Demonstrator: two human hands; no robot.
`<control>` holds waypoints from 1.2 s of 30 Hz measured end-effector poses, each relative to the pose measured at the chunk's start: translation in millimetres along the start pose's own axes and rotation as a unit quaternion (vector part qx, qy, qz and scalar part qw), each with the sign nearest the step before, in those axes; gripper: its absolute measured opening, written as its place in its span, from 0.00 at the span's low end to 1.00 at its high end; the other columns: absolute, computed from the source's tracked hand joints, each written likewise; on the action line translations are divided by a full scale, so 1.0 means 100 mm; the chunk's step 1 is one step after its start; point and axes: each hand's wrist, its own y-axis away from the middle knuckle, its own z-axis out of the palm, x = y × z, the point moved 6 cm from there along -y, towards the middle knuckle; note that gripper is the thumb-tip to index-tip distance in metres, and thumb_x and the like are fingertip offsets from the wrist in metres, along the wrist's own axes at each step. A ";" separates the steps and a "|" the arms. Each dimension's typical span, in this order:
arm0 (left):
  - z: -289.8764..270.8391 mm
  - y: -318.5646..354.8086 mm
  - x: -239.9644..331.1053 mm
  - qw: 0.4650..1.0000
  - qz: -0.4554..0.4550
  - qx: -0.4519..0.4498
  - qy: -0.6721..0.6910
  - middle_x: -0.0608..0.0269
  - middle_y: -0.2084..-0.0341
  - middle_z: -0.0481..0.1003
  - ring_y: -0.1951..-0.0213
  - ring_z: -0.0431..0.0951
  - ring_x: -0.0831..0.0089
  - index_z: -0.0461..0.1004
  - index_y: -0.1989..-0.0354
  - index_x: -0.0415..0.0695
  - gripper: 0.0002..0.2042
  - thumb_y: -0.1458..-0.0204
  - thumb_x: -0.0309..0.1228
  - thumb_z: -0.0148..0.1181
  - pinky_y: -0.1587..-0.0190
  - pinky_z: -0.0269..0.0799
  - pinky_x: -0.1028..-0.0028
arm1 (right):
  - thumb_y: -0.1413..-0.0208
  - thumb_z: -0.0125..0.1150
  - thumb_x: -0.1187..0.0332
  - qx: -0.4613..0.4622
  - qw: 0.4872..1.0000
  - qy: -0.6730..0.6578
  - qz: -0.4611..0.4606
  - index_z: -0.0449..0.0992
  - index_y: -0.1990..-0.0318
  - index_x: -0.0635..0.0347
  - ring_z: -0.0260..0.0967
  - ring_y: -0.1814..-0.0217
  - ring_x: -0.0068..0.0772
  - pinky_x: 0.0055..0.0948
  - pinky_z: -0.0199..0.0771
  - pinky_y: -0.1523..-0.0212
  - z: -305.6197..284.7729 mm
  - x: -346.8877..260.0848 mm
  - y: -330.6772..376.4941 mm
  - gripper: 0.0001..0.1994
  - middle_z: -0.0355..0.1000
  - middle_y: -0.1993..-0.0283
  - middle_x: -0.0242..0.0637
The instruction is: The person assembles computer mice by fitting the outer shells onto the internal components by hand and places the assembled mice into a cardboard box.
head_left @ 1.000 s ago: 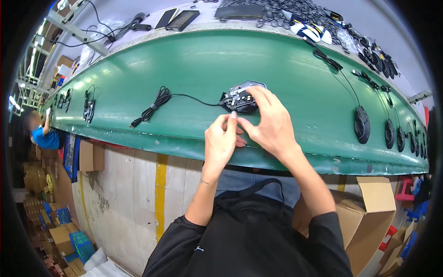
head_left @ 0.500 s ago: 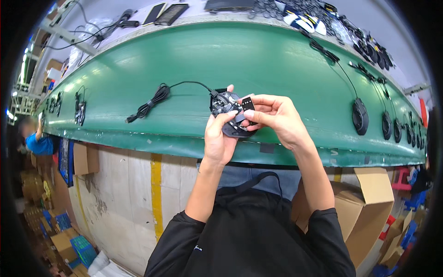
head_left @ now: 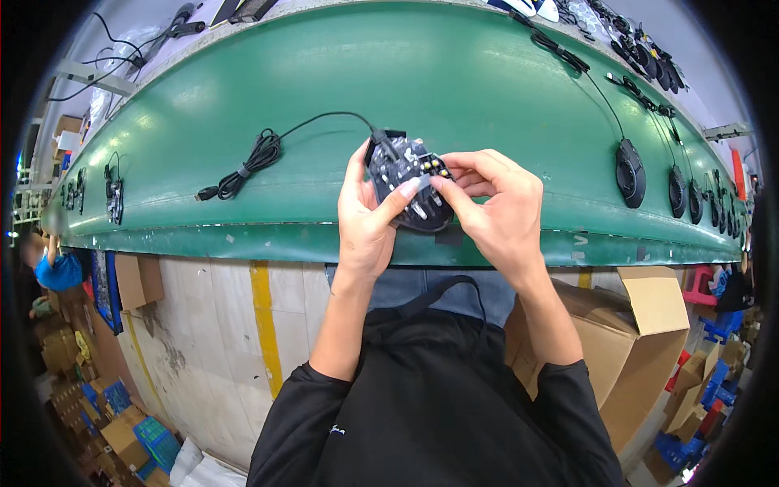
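An opened black computer mouse [head_left: 392, 172] with its inner parts showing sits in my left hand [head_left: 367, 227], whose fingers wrap its left side. The left thumb presses near a short greyish flat cable [head_left: 421, 182] on the mouse. My right hand [head_left: 501, 203] is closed at the mouse's right side, thumb and fingers at a small black board [head_left: 436, 167] with round bright spots. The fingertips partly hide the board and the cable's end. From the top of the mouse a black cord runs left to a tied coil [head_left: 261, 152] lying on the green belt [head_left: 324, 65].
Several assembled black mice [head_left: 630, 174] with cords lie along the belt at the right. Corded mouse parts [head_left: 114, 191] lie at the far left. An open cardboard box [head_left: 596, 325] stands below the belt's edge, right of me. A person in blue [head_left: 58, 272] is at the far left.
The small board, held apart over the right side before, is now down against the mouse. My right hand has closed in on it, and the view has shifted a little.
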 end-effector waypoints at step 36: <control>-0.02 0.06 0.02 0.999 -0.011 -0.029 -0.044 0.48 0.44 0.69 0.46 0.74 0.65 0.47 0.29 0.35 0.34 0.48 0.14 0.45 0.44 0.72 0.67 | 0.57 0.70 0.81 0.059 0.993 0.022 -0.098 0.81 0.63 0.66 0.76 0.75 0.28 0.24 0.79 0.75 0.22 -0.09 0.23 0.11 0.74 0.72 0.38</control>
